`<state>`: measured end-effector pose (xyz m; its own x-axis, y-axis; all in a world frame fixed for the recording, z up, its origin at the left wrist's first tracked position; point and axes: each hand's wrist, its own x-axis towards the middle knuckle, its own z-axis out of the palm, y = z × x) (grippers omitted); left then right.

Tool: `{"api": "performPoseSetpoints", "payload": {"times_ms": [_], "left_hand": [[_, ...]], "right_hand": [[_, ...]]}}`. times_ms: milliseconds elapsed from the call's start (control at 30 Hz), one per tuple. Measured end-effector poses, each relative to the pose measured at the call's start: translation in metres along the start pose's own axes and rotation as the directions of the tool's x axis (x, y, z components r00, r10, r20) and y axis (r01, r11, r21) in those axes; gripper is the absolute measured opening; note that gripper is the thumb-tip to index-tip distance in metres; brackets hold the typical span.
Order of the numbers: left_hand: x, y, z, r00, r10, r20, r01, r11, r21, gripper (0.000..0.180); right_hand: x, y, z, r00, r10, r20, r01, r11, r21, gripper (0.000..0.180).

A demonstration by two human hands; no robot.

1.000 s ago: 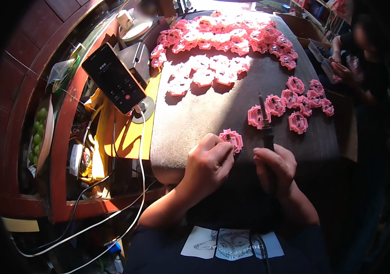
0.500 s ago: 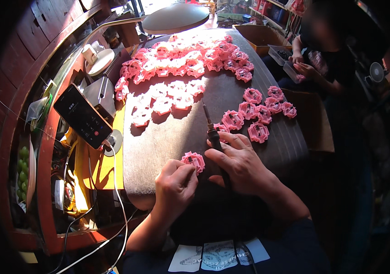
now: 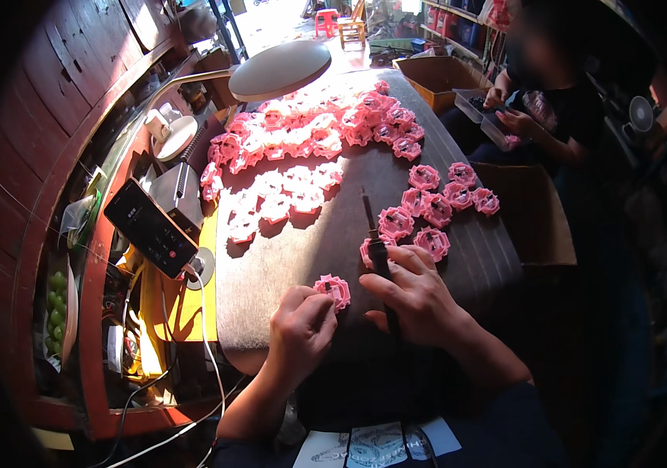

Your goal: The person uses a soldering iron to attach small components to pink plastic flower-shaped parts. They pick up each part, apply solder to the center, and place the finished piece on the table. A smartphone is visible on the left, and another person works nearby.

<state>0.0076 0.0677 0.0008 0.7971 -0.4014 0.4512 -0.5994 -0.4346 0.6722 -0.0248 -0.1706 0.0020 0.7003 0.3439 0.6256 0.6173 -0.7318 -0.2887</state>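
Note:
Close to the table's near edge, my left hand (image 3: 302, 321) is closed, its fingertips pinching the edge of a pink plastic part (image 3: 333, 292), roughly ring-shaped with dark bits in its middle. My fingers cover whatever else may lie at that edge. To the right, my right hand (image 3: 419, 292) grips a soldering iron (image 3: 378, 253) by its black handle, its metal tip pointing up and away over the table. The iron is apart from the held part. Just beyond my right hand lies a loose group of similar pink parts (image 3: 396, 223).
A big heap of pink parts (image 3: 318, 129) covers the table's far end under a round lamp (image 3: 280, 70); another loose group (image 3: 275, 207) lies before it. A phone (image 3: 151, 228) with a white cable stands left. A seated person (image 3: 552, 117) works at far right beside cardboard boxes (image 3: 532, 207).
The whole view has tilted upward a little, showing more of the far floor and stools. Both hands keep their grips, and the iron's tip still points away from me.

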Motion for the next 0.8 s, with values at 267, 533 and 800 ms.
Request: {"api": "performPoseSetpoints", "payload": {"times_ms": [267, 533, 800], "left_hand": [[0.024, 0.000, 0.013, 0.983, 0.152, 0.103, -0.156, 0.987, 0.031, 0.019], [0.024, 0.001, 0.015, 0.989, 0.115, 0.096, -0.120, 0.992, 0.041, 0.016], [0.022, 0.002, 0.017, 0.992, 0.096, 0.083, -0.100, 0.994, 0.049, 0.016]], "right_hand": [[-0.045, 0.018, -0.014, 0.925, 0.032, -0.379, -0.047, 0.998, -0.030, 0.044], [-0.069, 0.028, -0.022, 0.907, 0.088, -0.411, -0.088, 0.996, 0.019, 0.043], [-0.070, 0.029, -0.021, 0.901, 0.083, -0.425, -0.071, 0.996, 0.045, 0.043]]}}
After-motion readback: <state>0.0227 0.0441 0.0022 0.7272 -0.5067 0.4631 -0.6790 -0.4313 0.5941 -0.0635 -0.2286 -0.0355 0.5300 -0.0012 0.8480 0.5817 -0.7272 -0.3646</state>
